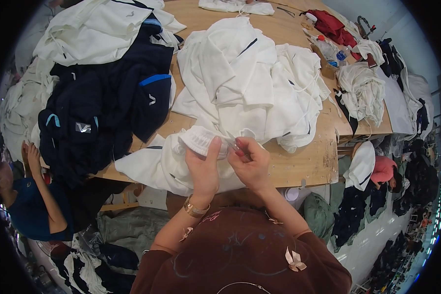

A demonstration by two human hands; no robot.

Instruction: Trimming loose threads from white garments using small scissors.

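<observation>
Head view, only one. Left hand [204,166] is clamped on the white ribbed band [199,140]: thumb laid over the top face, fingers underneath. Right hand [250,161] has its fingers curled in toward the thumb just beside the band's right end. Something small and shiny seems to be at those fingertips; too blurred to say what, so can't tell if it's a full grip or a loose pinch.

Key relation: band lies at about 10 o'clock from the right hand, at about 12 from the left palm. Long axis runs roughly 10 to 4, low end pointing at the right fingertips. Left hand is the nearer one, in contact. Can't confirm right fingertips touch the ribbing.

Rest of the white garment [149,165] spreads out to 9 o'clock of the left hand, along the near edge of the wooden table [304,169].

Around: heap of white garments [225,68] at 12 to 1 o'clock from the hands, its near folds right up by the right fingertips. That's the main clutter; white on white, so the border between heap and held piece is hard to read. Navy garments [105,100] piled at 10, clear of both hands. Co-worker in blue [36,206] out at 8 to 9, well apart. Nothing visibly between right fingertips and band.
</observation>
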